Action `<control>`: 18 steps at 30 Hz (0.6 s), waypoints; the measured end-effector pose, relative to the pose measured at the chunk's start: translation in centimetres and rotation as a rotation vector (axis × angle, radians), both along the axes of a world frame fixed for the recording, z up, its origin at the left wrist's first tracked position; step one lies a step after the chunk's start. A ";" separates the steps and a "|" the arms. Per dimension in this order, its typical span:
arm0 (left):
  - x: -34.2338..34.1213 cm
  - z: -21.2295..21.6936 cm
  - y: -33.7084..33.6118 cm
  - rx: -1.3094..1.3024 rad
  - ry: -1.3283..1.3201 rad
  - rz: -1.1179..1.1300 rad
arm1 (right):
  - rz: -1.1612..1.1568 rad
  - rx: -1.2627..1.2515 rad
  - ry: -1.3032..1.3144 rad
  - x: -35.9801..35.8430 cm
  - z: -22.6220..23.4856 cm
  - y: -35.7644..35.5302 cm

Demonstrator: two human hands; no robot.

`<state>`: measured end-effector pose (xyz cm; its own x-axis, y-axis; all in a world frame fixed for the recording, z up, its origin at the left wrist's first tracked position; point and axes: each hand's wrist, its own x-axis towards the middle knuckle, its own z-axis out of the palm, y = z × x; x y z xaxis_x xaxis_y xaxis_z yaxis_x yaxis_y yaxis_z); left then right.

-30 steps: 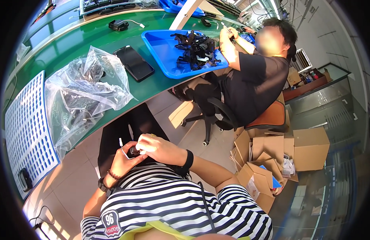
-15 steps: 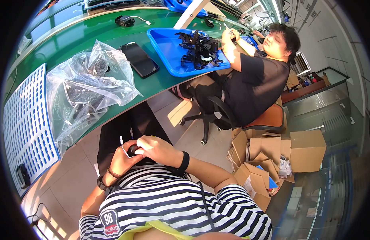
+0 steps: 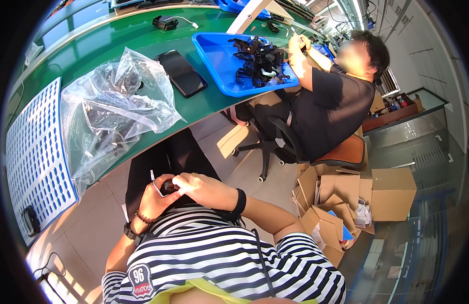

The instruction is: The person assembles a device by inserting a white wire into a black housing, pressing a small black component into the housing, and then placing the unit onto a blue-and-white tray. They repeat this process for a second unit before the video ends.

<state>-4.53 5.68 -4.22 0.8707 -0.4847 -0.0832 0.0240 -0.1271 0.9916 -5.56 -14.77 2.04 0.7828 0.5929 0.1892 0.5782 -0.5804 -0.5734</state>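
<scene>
left hand (image 3: 156, 201): fingers wrapped round a small dark part (image 3: 168, 187), white cable (image 3: 153, 177) poking out over it
right hand (image 3: 206, 191): fingers bunched at the part's right side, can't tell if they're really gripping
dark part: over the lap, well apart from the table (image 3: 138, 38) edge, so some elbow room there
blue tray (image 3: 214, 50): near the table edge, right end just beside a co-worker's (image 3: 333, 111) arm
plastic bag (image 3: 120, 101): spilling over the table edge, tight against the slotted sheet (image 3: 34, 152)

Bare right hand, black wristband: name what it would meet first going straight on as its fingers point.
Likely the small dark part in the bare left hand; the right hand is so close that contact is unclear.
</scene>
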 end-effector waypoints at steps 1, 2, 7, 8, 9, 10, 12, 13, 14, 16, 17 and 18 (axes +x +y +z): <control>0.1 0.1 0.0 0.006 -0.010 -0.001 | -0.003 -0.012 0.041 0.1 -0.2 -0.1; 0.2 0.1 -0.1 0.012 -0.019 -0.001 | -0.004 -0.025 0.082 0.4 -0.3 -0.2; 0.7 0.3 -0.7 0.012 0.010 -0.020 | -0.026 -0.061 0.153 1.1 -0.7 -0.8; 0.8 0.2 -0.7 0.017 0.017 -0.020 | -0.025 -0.056 0.160 1.1 -0.4 -0.9; 0.8 0.2 -0.7 0.030 0.025 -0.039 | -0.013 -0.069 0.155 1.1 -0.2 -1.2; 0.8 0.1 -0.8 0.043 0.033 -0.059 | -0.001 -0.082 0.150 1.1 0.2 -1.4; 0.7 0.0 -0.9 0.061 0.048 -0.079 | 0.011 -0.090 0.151 1.2 0.2 -1.6; 0.7 -0.1 -1.0 0.057 0.058 -0.071 | 0.004 -0.077 0.158 1.2 0.0 -1.7; 0.8 -0.1 -1.1 0.054 0.068 -0.062 | -0.003 -0.064 0.166 1.2 -0.3 -1.7; 0.8 -0.1 -1.4 0.056 0.088 -0.048 | -0.004 -0.046 0.184 1.2 -0.6 -1.9; 1.1 0.0 -1.5 0.062 0.067 -0.060 | 0.000 -0.028 0.144 1.5 -0.8 -2.1; 1.3 0.1 -1.6 0.074 0.053 -0.071 | 0.006 -0.005 0.111 1.7 -1.0 -2.3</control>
